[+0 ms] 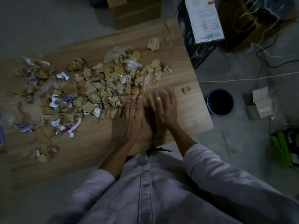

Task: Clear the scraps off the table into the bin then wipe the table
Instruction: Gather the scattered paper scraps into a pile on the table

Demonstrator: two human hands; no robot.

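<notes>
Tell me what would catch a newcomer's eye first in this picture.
The big heap of torn cardboard, paper and plastic scraps spread across the wooden table stands out first. Next, the left hand and right hand, blurred, side by side at the heap's right edge. A dark round bin stands on the floor past the table's right end.

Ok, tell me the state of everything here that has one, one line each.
Scrap pile: spread across the table, not yet binned.
Table: littered, unwiped.
Bin: upright on the floor by the table's right end; inside too dark to read.
Left hand: fingers straight, at the pile's edge.
Right hand: motion-blurred, fingers spread, holding nothing.
Crumpled paper ball: lying apart from the pile.
Lone cardboard scrap: lying apart.
</notes>
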